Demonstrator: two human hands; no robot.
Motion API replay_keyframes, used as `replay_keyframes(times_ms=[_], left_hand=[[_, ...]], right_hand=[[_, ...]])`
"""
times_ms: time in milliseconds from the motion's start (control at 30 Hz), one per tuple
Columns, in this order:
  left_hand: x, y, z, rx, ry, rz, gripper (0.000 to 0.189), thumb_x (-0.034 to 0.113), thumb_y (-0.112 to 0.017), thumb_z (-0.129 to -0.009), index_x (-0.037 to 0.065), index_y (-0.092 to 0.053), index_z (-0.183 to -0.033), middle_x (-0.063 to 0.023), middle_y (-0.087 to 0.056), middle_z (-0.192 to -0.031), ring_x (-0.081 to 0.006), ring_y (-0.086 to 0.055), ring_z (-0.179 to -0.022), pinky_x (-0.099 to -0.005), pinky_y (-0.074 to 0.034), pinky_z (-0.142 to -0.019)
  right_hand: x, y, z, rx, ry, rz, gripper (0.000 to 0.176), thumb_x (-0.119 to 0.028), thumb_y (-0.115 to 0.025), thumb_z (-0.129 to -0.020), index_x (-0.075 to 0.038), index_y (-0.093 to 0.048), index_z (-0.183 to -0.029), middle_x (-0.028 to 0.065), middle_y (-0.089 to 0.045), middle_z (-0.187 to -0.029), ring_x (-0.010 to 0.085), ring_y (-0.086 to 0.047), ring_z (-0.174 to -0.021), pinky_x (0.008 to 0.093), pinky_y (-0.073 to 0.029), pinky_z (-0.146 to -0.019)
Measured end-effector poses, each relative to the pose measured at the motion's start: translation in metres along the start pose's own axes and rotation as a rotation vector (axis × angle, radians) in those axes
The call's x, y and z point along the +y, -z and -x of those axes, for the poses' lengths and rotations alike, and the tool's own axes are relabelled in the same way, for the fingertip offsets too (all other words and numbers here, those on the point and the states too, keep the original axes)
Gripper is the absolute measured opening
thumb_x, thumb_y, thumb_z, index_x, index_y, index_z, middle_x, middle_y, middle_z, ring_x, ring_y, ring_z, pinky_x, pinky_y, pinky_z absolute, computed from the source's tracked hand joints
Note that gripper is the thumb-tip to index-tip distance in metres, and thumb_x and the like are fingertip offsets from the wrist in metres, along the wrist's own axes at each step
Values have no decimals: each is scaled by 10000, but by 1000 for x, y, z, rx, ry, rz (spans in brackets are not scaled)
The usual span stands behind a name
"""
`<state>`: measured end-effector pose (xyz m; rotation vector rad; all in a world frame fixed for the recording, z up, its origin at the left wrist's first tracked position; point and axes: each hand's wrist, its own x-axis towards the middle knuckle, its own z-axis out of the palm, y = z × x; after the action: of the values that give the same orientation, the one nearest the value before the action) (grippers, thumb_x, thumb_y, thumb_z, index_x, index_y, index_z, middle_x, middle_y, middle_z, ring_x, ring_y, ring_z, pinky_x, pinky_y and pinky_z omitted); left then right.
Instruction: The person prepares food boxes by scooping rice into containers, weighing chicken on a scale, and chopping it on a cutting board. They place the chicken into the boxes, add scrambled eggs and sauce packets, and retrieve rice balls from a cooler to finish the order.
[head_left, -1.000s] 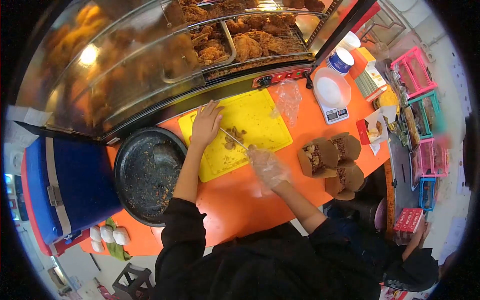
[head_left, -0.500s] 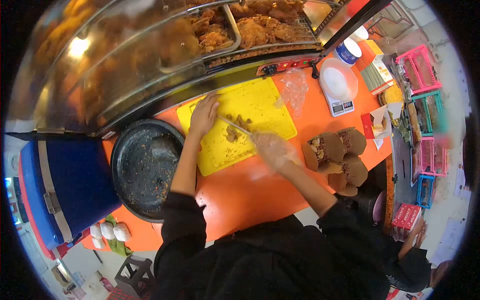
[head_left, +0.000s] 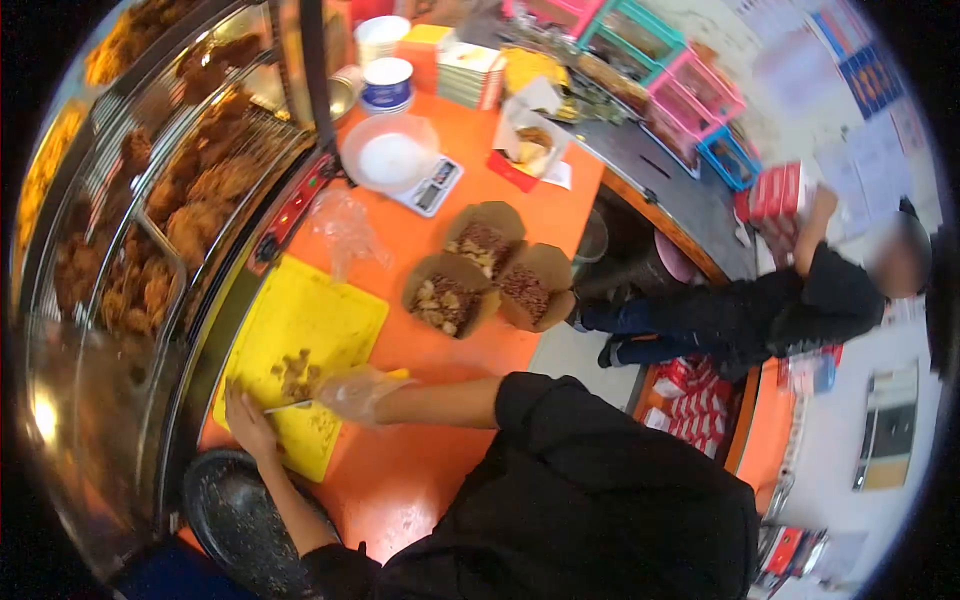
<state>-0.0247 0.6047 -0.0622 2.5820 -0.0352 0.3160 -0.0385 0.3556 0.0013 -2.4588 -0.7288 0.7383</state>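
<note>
A yellow cutting board [head_left: 325, 310] lies on the orange table with chopped brown pieces of food [head_left: 296, 375] on it. My right hand [head_left: 352, 393], in a clear plastic glove, is closed around a knife [head_left: 288, 406] whose narrow blade points left, low over the board just below the pieces. The glove hides the knife's handle. Bare and with fingers extended, my left hand [head_left: 250, 425] rests at the board's left edge, right by the blade's tip. Smaller crumbs are scattered over the board.
Three open paper boxes [head_left: 448, 300] of food stand right of the board. A kitchen scale [head_left: 432, 188] with a bowl sits behind. The fried-chicken display case [head_left: 215, 185] borders the left. A black round pan [head_left: 240, 520] is nearby. Another person [head_left: 760, 310] holds a red-and-white box [head_left: 775, 195].
My view has swung to the right, bringing the other person and shelves further in. The knife stays in my right hand, and my left hand remains at the blade's tip.
</note>
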Motion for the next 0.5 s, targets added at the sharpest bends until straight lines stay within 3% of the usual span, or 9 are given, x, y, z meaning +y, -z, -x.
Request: replay_keyframes(times_ms=[33,100,133,167,233,333,367,433,500], left_hand=[[-9,-2,-2,-27,-5,-23,445,288,-308,-982,-38,-474,-1236,-217,-442,-1321,-374,-389,-1230,-426,-288,-1030],[-16,-3,-5,-30,-41,-69,464,285,-307,-985,-52,-413,-1286,-223,-385,-1363,-384,-353,-1254,-427,-270,-1042],[-16,-6,-6,-2,-55,-52,479,290,-302,-986,-58,-390,-1302,-226,-363,-1378,-386,-337,-1265,-428,-264,-1046],[-19,-9,-4,-9,-47,-52,489,294,-300,-988,-63,-369,-1315,-226,-339,-1392,-386,-322,-1274,-426,-255,-1052],[-29,-14,-4,-14,-36,-32,509,311,-302,-991,-65,-344,-1331,-226,-305,-1412,-380,-297,-1291,-418,-234,-1067],[-28,-14,-6,8,-65,2,520,328,-307,-989,-61,-348,-1331,-224,-311,-1409,-376,-306,-1284,-417,-230,-1070],[-28,-14,-6,3,-35,-18,523,334,-306,-989,-57,-347,-1335,-222,-311,-1410,-374,-305,-1285,-417,-225,-1072],[-23,-9,-6,-59,15,-68,545,360,-301,-986,-47,-340,-1345,-215,-309,-1416,-367,-288,-1296,-415,-201,-1083],[-49,-22,-11,-71,64,-125,560,382,-306,-979,-34,-337,-1353,-202,-293,-1430,-350,-233,-1336,-420,-168,-1108]], right_hand=[[-2,0,2,31,-18,-5,216,-114,-473,-842,-31,-553,-1024,152,-625,-1007,255,-629,-947,390,-528,-725],[-6,2,6,192,-22,45,95,-116,-515,-816,-44,-569,-785,97,-629,-830,212,-638,-773,392,-538,-615],[-6,-21,-1,216,-46,50,95,-116,-515,-816,-44,-569,-785,97,-629,-830,212,-638,-773,392,-538,-615],[-1,-62,-15,521,-95,615,75,-108,-531,-795,-42,-563,-779,100,-622,-780,211,-635,-713,399,-532,-562],[7,-83,-21,800,-172,1208,60,-100,-548,-774,-41,-558,-773,103,-615,-730,209,-632,-652,406,-526,-509],[3,-57,-5,786,-85,1297,94,-76,-561,-735,-25,-569,-814,113,-592,-638,244,-583,-492,398,-498,-407],[0,-37,7,668,71,938,133,-91,-577,-734,-11,-580,-840,107,-578,-619,243,-570,-483,383,-498,-401],[9,-42,7,559,169,590,173,-107,-593,-733,3,-590,-867,101,-564,-599,241,-557,-474,369,-497,-394],[16,-78,-31,576,-87,1143,157,-195,-636,-723,-59,-615,-798,58,-592,-594,241,-552,-474,351,-486,-421]])
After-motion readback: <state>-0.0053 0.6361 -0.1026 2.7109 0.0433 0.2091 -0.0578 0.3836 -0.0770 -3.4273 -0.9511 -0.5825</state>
